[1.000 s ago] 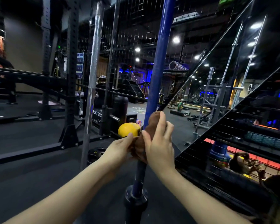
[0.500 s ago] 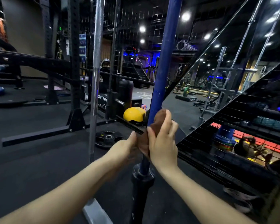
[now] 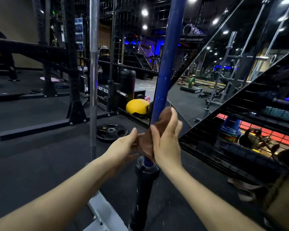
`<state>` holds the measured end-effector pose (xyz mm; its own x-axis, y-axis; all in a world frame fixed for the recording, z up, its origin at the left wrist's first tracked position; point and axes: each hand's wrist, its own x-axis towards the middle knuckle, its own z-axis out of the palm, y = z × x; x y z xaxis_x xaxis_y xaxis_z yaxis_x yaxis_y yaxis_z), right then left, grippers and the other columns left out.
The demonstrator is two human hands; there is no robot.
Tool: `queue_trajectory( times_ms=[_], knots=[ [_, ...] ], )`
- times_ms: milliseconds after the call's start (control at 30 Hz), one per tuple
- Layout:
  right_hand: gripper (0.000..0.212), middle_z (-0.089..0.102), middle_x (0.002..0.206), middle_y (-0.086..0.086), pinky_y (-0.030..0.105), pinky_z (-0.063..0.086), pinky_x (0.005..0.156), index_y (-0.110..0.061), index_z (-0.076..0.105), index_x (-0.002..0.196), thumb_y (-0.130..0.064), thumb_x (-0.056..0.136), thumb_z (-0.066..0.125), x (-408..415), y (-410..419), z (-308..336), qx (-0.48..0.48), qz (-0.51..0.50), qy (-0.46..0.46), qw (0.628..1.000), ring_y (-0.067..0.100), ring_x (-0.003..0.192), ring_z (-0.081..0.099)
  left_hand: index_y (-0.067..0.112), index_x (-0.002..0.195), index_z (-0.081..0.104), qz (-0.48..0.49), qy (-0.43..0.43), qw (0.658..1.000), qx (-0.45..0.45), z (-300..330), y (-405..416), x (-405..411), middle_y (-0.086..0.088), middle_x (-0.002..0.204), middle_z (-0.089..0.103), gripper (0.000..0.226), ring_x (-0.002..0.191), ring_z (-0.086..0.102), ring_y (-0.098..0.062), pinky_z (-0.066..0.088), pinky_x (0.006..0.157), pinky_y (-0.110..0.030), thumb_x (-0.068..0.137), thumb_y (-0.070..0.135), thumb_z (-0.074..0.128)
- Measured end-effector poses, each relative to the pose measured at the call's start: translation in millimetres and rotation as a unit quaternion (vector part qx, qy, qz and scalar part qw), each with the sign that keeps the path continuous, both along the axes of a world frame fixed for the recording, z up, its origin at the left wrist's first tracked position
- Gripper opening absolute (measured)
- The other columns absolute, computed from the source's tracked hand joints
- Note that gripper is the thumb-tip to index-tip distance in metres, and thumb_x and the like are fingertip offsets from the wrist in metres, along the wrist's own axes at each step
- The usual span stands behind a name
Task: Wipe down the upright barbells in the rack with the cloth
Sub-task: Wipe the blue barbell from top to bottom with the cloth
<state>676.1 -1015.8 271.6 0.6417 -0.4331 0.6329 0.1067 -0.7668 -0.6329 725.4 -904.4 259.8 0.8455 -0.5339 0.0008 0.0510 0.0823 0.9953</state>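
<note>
Brown cloth (image 3: 158, 129) in both hands' grip

Both hands (image 3: 165, 140) and the brown cloth (image 3: 150, 135) have slid down the blue barbell (image 3: 167, 64) toward its collar (image 3: 146, 170).

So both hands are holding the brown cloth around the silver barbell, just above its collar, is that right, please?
Not quite: the head view shows the left hand and right hand holding the brown cloth around the blue barbell, just above its collar. The silver barbell stands untouched to the left.
</note>
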Motion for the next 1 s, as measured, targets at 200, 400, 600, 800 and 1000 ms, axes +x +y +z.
queue_trajectory(
  times_ms=[200, 400, 600, 800, 1000],
  knots=[
    [0.066, 0.031, 0.13, 0.004, 0.046, 0.045, 0.089, -0.026, 0.01, 0.149, -0.038, 0.096, 0.048, -5, -10, 13, 0.008, 0.001, 0.046, 0.999, 0.034, 0.117, 0.049, 0.024, 0.101, 0.067, -0.008, -0.026, 1.0, 0.005, 6, 1, -15, 0.012, 0.092, 0.074, 0.039, 0.086, 0.068, -0.001, 0.046, 0.085, -0.023, 0.102, 0.039, 0.031],
    [0.071, 0.029, 0.136, 0.005, 0.046, 0.049, 0.084, -0.025, 0.005, 0.15, -0.036, 0.095, 0.049, 0, -2, 19, 0.021, 0.006, -0.026, 0.999, 0.03, 0.113, 0.054, 0.019, 0.104, 0.067, -0.015, -0.059, 0.998, 0.022, -5, 3, -11, 0.007, 0.099, 0.074, 0.04, 0.095, 0.067, -0.005, 0.047, 0.088, -0.027, 0.102, 0.037, 0.031],
    [0.069, 0.024, 0.143, 0.005, 0.048, 0.044, 0.093, -0.027, 0.003, 0.149, -0.042, 0.096, 0.045, -23, -10, -39, 0.0, -0.003, 0.186, 0.983, 0.032, 0.125, 0.044, 0.02, 0.114, 0.061, -0.036, -0.079, 0.996, -0.011, -10, 1, -16, 0.015, 0.097, 0.071, 0.032, 0.086, 0.065, 0.007, 0.051, 0.065, -0.009, 0.103, 0.022, 0.032],
    [0.064, 0.034, 0.134, 0.003, 0.042, 0.044, 0.084, -0.027, 0.011, 0.148, -0.042, 0.096, 0.046, -4, -15, -3, 0.011, -0.001, 0.081, 0.997, 0.03, 0.115, 0.05, 0.024, 0.117, 0.061, -0.016, -0.096, 0.995, -0.015, -14, 0, -10, 0.009, 0.102, 0.071, 0.03, 0.089, 0.065, 0.004, 0.048, 0.067, -0.008, 0.102, 0.028, 0.035],
    [0.06, 0.032, 0.136, 0.0, 0.043, 0.041, 0.089, -0.036, 0.013, 0.146, -0.046, 0.095, 0.044, -16, -26, -47, -0.007, 0.03, 0.213, 0.977, 0.029, 0.119, 0.05, 0.016, 0.125, 0.06, 0.003, -0.136, 0.991, 0.002, -22, 1, -11, 0.003, 0.117, 0.067, 0.034, 0.104, 0.063, 0.0, 0.049, 0.079, -0.01, 0.101, 0.025, 0.038]
  ],
)
